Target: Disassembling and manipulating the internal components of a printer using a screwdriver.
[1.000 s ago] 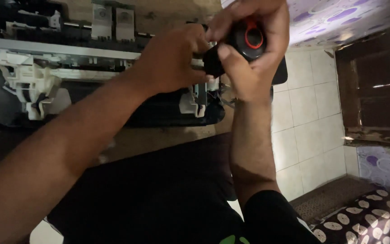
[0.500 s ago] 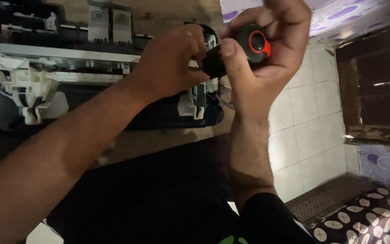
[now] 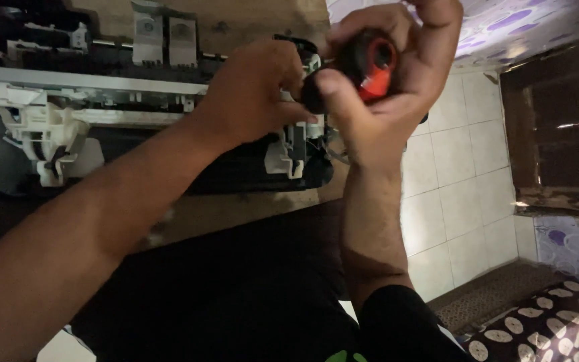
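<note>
Screwdriver [image 3: 370, 64], black handle with orange cap, sits at 1 o'clock in the frame, over the right end of the printer [image 3: 169, 134]. Right hand [image 3: 383, 100] is clenched around the handle, thumb across its lower side, fingers curled over the top; the shaft and tip are hidden behind the hands. Left hand [image 3: 256, 94] is at the handle's 9 o'clock, fingertips pinched at the point where the shaft should meet the printer; whether it grips a part or only steadies cannot be told.

Change over the last second: the right hand has rolled, so the orange cap moved from facing the camera squarely to tilted toward 2 o'clock, and the fingers have opened then re-wrapped. Left hand has barely shifted. Reads as a turning stroke on a fastener, with a regrip between turns — a judgement, since the tip is out of sight.

Printer lies opened on the wooden counter [image 3: 236, 208], white plastic carriage parts [image 3: 41, 134] at 9 o'clock. Tiled floor [image 3: 457, 167] at 3 o'clock.
</note>
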